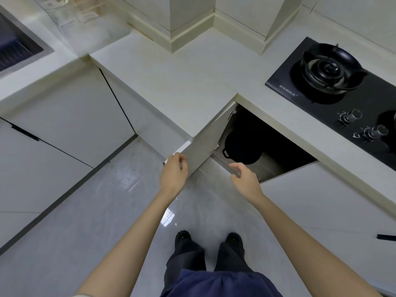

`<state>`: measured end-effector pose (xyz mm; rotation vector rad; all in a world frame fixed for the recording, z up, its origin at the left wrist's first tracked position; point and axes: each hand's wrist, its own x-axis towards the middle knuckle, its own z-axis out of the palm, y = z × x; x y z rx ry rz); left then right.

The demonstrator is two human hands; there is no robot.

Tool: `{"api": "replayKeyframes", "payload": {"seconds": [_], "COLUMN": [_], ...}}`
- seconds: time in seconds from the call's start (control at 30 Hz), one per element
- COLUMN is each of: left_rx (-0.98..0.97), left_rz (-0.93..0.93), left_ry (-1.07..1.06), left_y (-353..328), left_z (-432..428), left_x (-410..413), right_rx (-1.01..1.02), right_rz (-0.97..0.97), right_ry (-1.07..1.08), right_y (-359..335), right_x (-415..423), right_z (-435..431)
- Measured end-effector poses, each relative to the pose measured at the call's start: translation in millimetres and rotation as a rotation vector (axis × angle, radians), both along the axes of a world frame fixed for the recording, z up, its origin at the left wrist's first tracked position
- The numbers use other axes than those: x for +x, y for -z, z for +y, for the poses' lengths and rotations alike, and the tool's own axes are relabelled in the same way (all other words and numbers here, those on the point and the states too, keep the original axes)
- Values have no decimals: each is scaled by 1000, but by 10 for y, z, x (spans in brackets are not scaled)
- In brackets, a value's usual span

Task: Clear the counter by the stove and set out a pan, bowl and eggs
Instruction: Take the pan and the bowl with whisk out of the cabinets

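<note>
Head: L hand grips door edge, R hand near pan.

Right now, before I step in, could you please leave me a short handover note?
Left hand grips the edge of the open cabinet door.
Right hand holds nothing, fingers loosely curled, at the cabinet opening.
A dark pan sits inside the cabinet, below the counter beside the stove.
Done: door open.
Left: lift the pan out onto the counter; find bowl and eggs, neither in view.
</note>
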<state>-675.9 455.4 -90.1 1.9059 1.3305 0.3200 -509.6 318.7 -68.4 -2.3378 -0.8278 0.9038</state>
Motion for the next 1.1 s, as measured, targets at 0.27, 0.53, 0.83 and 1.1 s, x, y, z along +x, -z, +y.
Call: {"api": "replayKeyframes", "payload": {"seconds": [0.27,0.53,0.83,1.1], "left_rx": [-456,-700,-737,-713], "left_rz": [60,94,82,39], "left_ry": [89,-6,-104,-138], "left_y": [279,624,1207,2481], "left_z": [-186,-357,-222,-8], "left_x": [549,1483,2082,2356], "right_rx": [-55,-132,-182,-149], "right_rz": [175,272,314,245], "right_ry": [188,145,71,178], "right_y": [317,751,1402,2569], "right_x": [494,1273,1826,1966], "right_z": [-289,-355,-80,305]}}
